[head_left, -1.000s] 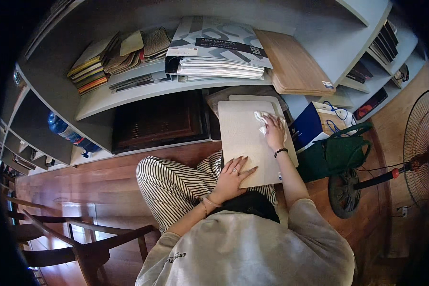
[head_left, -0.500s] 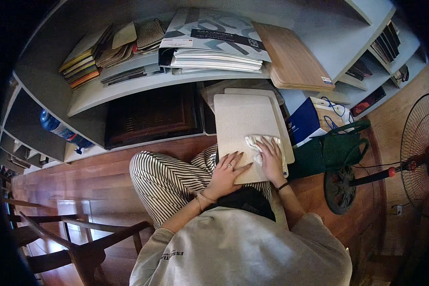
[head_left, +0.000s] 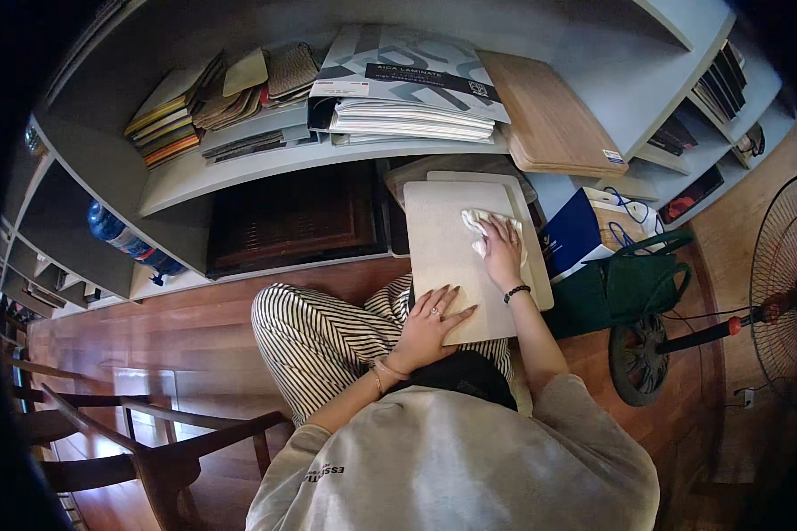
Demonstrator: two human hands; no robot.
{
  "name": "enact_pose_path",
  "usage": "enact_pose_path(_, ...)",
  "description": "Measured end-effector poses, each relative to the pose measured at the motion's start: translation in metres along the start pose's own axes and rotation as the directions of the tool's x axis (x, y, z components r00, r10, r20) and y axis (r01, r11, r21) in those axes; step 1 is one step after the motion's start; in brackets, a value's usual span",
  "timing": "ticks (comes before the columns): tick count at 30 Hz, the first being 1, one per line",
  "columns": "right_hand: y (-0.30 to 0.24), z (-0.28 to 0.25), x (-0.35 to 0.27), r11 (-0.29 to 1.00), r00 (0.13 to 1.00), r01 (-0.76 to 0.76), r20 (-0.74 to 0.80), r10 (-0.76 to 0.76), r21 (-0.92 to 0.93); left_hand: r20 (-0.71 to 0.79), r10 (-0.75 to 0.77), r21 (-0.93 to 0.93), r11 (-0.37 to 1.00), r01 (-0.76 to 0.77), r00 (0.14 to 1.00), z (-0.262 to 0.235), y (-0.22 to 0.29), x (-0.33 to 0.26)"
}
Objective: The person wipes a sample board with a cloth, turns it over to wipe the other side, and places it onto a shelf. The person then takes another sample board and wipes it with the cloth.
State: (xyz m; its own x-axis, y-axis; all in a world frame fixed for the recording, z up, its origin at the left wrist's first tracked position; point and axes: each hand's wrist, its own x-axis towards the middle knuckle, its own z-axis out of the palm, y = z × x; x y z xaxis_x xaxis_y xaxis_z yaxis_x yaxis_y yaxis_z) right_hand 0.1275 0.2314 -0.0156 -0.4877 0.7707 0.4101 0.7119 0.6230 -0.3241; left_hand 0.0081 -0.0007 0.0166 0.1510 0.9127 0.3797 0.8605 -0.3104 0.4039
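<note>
A pale beige board [head_left: 438, 234] with rounded corners rests tilted across my lap. Behind it, a second pale board [head_left: 537, 285] shows along the right and top edges. My left hand [head_left: 427, 331] lies on the board's lower left part, fingers spread, holding it down; a ring is on one finger. Near the board's upper right, my right hand [head_left: 503, 257] presses a crumpled white cloth [head_left: 475, 223] against the surface, fingers over it. Part of the cloth is hidden beneath the palm.
Ahead, a grey shelf [head_left: 239, 186] carries a thick binder [head_left: 407, 80], wood-look boards [head_left: 553, 115] and stacked samples [head_left: 173, 115]. To the right stand a blue-and-white paper bag [head_left: 576, 230], a green bag [head_left: 598, 292] and a fan [head_left: 784, 283]. A wooden chair [head_left: 173, 460] is at lower left.
My right hand has slid the cloth up the board, away from me, and its forearm reaches further forward. The left hand stays on the board. The whole view has shifted slightly.
</note>
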Motion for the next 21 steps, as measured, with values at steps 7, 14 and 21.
enact_pose_path(7, -0.036, -0.038, -0.059, 0.995, 0.993, 0.055, 0.104, -0.064, 0.079, 0.024, -0.011, 0.029, 1.000, 0.010, 1.000, -0.001, -0.003, -0.002)
enact_pose_path(14, -0.048, -0.061, -0.086, 0.980, 0.993, 0.059, 0.088, -0.076, 0.189, -0.034, 0.004, -0.076, 0.997, -0.007, 0.999, -0.007, -0.003, -0.002)
enact_pose_path(21, -0.066, -0.096, -0.077, -0.340, 0.740, -0.498, 0.596, 0.313, 0.798, -0.224, -0.287, -0.613, 0.785, 0.095, 0.931, -0.031, -0.001, -0.001)
